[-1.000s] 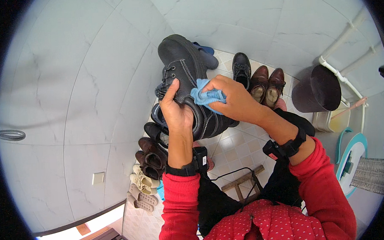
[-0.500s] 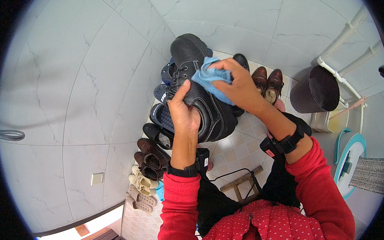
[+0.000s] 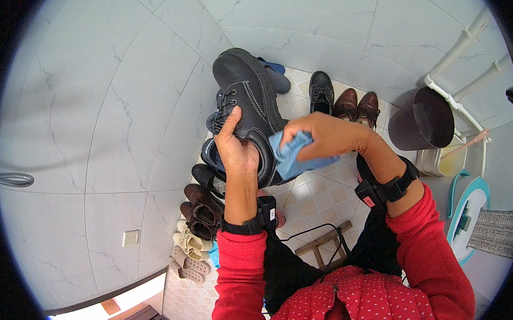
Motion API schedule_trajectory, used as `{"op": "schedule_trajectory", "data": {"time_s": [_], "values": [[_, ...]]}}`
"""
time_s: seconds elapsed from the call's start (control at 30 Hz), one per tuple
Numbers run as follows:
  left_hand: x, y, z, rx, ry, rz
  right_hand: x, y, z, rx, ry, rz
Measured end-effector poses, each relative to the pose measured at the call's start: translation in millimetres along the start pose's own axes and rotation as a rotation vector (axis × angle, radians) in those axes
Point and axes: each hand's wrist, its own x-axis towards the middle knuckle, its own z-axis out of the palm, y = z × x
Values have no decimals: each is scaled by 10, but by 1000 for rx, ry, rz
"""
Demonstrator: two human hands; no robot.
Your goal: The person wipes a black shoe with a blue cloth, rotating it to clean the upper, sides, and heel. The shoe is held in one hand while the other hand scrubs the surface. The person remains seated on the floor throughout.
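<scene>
A black leather lace-up shoe [image 3: 242, 95] is held up off the floor, its toe pointing away from me. My left hand [image 3: 236, 146] grips it at the opening, thumb lying over the laces and fingers hidden inside or behind it. In my right hand [image 3: 330, 135] a light blue cloth [image 3: 293, 156] is bunched between thumb and fingers. The cloth touches or nearly touches the heel end of the shoe on its right side. A similar black shoe [image 3: 321, 91] stands on the floor beyond my right hand.
Brown leather shoes [image 3: 367, 106] stand beside the black one. Along the left wall runs a row of slippers, brown shoes [image 3: 204, 205], cream shoes [image 3: 191, 240] and beige clogs [image 3: 189, 266]. A dark bucket [image 3: 420, 118] and white pipes [image 3: 457, 102] are at right. A wooden stool [image 3: 323, 243] lies between my legs.
My right hand has drawn the cloth from the shoe's middle back toward its heel. The held shoe has shifted slightly left and turned, uncovering the black shoe on the floor.
</scene>
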Motion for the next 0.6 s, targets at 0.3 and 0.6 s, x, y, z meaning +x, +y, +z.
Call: {"op": "schedule_trajectory", "data": {"time_s": [0.3, 0.6], "values": [[-72, -177, 55, 15, -24, -71, 262, 91, 158, 109, 786, -40], [-21, -114, -7, 72, 36, -53, 156, 103, 224, -104, 373, -152]]}}
